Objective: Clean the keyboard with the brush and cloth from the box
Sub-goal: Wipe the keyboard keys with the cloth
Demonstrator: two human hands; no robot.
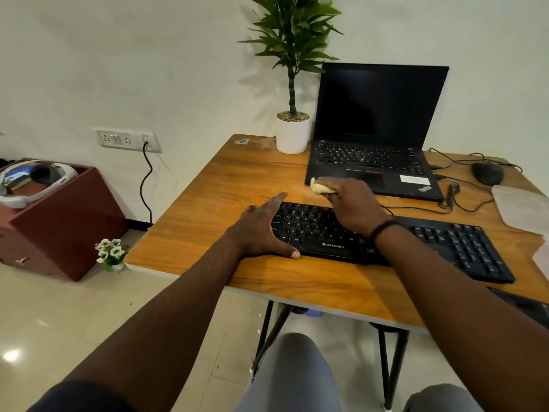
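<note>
A person wipes a black keyboard (395,239) with a yellow cloth (321,188) at a wooden desk (214,203).

The left hand (261,230) lies flat with straight fingers, bracing the keyboard's left end. The right hand (353,206) grips the bunched cloth over the top key row. From the keyboard, an open laptop (377,129) sits at twelve o'clock, a potted plant (292,114) at eleven, a mouse (487,173) at two.

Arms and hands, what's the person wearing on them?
Both forearms are bare. The right hand has a black band round its wrist. The left hand wears nothing, no ring or watch showing. A dark sleeve edge shows high on the left arm.
</note>
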